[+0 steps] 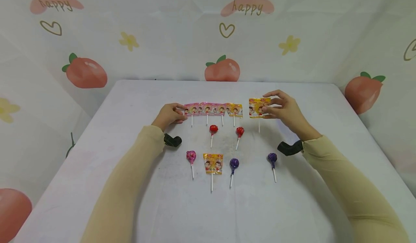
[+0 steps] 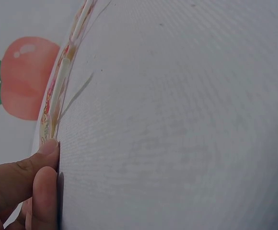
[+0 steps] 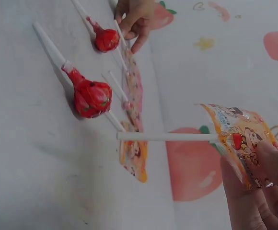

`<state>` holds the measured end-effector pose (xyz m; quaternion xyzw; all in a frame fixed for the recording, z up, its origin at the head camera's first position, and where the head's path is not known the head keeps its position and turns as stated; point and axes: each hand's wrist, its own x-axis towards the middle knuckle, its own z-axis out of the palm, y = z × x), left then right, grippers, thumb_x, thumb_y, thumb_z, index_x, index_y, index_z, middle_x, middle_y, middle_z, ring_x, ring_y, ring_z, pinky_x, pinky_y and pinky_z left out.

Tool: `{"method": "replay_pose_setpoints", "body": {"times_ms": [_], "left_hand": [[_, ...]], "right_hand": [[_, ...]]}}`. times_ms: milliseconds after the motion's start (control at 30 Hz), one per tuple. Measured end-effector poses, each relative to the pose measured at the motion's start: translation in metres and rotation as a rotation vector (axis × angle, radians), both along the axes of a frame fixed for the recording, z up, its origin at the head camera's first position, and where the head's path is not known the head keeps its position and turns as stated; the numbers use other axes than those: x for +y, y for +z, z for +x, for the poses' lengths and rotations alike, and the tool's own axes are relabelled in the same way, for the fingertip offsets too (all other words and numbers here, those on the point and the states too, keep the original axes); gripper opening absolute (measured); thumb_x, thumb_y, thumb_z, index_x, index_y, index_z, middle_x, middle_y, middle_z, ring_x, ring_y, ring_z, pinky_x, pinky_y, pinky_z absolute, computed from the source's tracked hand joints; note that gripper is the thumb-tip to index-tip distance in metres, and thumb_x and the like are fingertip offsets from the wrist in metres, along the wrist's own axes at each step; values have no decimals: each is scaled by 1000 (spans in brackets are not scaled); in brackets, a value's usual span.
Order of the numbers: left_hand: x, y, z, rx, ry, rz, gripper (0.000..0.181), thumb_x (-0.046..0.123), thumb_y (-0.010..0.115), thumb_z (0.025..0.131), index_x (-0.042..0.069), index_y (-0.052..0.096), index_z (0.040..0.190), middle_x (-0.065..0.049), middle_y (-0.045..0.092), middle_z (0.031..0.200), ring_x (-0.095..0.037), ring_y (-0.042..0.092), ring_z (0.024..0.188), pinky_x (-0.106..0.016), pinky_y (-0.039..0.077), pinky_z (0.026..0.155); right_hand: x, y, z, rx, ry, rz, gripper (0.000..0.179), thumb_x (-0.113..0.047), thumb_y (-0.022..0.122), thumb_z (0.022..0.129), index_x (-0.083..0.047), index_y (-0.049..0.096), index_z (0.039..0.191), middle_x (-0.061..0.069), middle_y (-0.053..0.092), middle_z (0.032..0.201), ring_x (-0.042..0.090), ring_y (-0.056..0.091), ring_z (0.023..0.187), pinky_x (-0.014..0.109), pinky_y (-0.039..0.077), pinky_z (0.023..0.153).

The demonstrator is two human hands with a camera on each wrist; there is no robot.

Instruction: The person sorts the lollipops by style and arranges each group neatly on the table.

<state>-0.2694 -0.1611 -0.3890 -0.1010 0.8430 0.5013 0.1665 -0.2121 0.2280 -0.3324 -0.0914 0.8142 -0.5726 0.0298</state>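
Note:
My left hand [image 1: 169,113] pinches the left edge of a pink-wrapped lollipop [image 1: 193,109], the end one in a row across the table. In the left wrist view, thumb [image 2: 48,147] and fingers meet at that wrapper's edge. Two more pink packets [image 1: 212,108] and a yellow-wrapped lollipop [image 1: 234,110] continue the row to the right. Past its right end, my right hand [image 1: 286,108] grips another yellow-wrapped lollipop [image 1: 255,108] by its wrapper between thumb and fingers. The right wrist view shows this lollipop [image 3: 244,141] raised, its white stick pointing away from the hand.
Two red lollipops [image 1: 213,129] [image 1: 239,131] lie just in front of the row. Nearer are a pink ball lollipop [image 1: 191,156], a yellow-wrapped lollipop [image 1: 213,164] and two purple lollipops [image 1: 234,164] [image 1: 272,158]. A peach-printed cloth [image 1: 175,37] hangs behind the white table [image 1: 182,214].

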Motion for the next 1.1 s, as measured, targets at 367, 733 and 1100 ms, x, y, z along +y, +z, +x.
{"method": "replay_pose_setpoints", "body": {"times_ms": [367,733,1100], "left_hand": [[-1,-1,0,-2,6,-6,44,6,72,86,13,61,128,-5,52,95,-7,59,68,-17,56,64],[-1,-1,-1,-7,17,-2,45,6,73,86,13,61,128,-4,51,94,-5,60,65,-17,56,63],[-1,-2,-2,-11,18,9,46,5,73,85,13,61,129,-4,51,94,-5,59,64,-17,56,62]], "right_hand": [[-9,-8,-35,-80,-26,21,41,-8,66,91,-5,50,129,14,53,107,13,63,85,30,60,74],[-13,-32,-60,-216,-31,38,47,-4,66,91,-1,46,134,0,59,83,7,63,74,25,59,69],[-4,-51,-71,-286,-31,87,48,-5,63,93,0,46,137,-7,65,78,2,62,69,17,55,64]]}}
